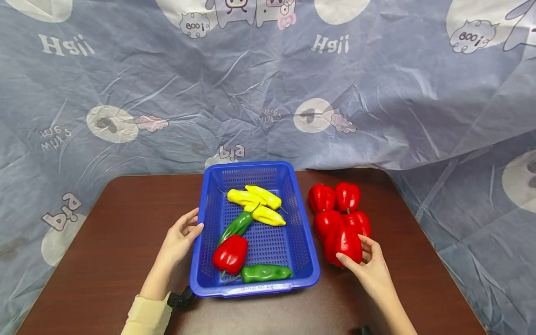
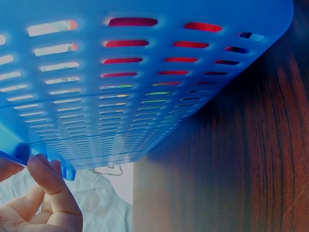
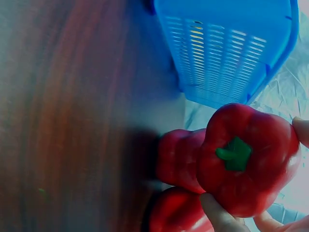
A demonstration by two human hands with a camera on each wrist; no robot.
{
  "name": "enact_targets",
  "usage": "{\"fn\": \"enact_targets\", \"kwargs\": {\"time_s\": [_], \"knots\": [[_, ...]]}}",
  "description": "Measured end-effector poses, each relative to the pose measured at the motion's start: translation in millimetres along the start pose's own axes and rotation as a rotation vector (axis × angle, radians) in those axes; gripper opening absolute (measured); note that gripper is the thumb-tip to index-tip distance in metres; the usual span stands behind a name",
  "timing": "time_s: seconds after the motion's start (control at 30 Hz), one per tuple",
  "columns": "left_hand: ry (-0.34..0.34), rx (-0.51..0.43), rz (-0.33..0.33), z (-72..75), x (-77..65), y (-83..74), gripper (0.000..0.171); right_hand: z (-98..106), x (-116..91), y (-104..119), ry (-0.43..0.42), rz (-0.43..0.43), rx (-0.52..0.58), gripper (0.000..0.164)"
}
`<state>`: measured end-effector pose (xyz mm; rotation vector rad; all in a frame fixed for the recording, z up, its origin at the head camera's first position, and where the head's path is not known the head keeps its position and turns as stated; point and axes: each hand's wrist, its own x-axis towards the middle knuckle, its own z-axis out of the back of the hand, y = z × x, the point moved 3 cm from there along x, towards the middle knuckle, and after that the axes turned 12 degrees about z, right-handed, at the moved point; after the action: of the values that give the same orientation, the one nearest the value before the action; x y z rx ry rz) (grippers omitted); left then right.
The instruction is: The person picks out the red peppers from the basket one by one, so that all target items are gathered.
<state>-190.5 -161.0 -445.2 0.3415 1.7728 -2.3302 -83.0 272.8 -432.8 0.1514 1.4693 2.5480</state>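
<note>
A blue plastic basket (image 1: 310,253) stands mid-table. My left hand (image 1: 180,237) grips its left rim; in the left wrist view, thumb and fingers (image 2: 48,181) pinch the rim beside the slotted wall. My right hand (image 1: 372,267) holds a red bell pepper (image 1: 344,244) just right of the basket. In the right wrist view this bell pepper (image 3: 260,164) shows its green stem, raised off the table. Inside the basket lie another red bell pepper (image 1: 230,253), a green pepper (image 1: 267,273), a second green pepper (image 1: 236,228) and several yellow peppers (image 1: 268,215).
Several more red bell peppers (image 1: 321,197) cluster on the brown table (image 1: 142,214) to the basket's right. A grey-blue printed cloth (image 1: 251,93) hangs behind the table. A black strap (image 1: 180,299) is around my left wrist.
</note>
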Motion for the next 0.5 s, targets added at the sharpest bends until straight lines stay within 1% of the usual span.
{"fn": "enact_targets", "kwargs": {"time_s": [0.13, 0.27, 0.5], "knots": [[0.005, 0.001, 0.003, 0.2, -0.3, 0.5, 0.054, -2, -6, -6, -0.003, -0.01, -0.025, 0.09], [0.007, -0.005, 0.0, 0.5, -0.4, 1.2, 0.054, -4, -10, -11, 0.012, -0.025, -0.042, 0.092], [0.008, 0.005, -0.011, 0.8, -1.1, 0.3, 0.055, -8, -16, -18, 0.025, -0.002, -0.069, 0.087]]}}
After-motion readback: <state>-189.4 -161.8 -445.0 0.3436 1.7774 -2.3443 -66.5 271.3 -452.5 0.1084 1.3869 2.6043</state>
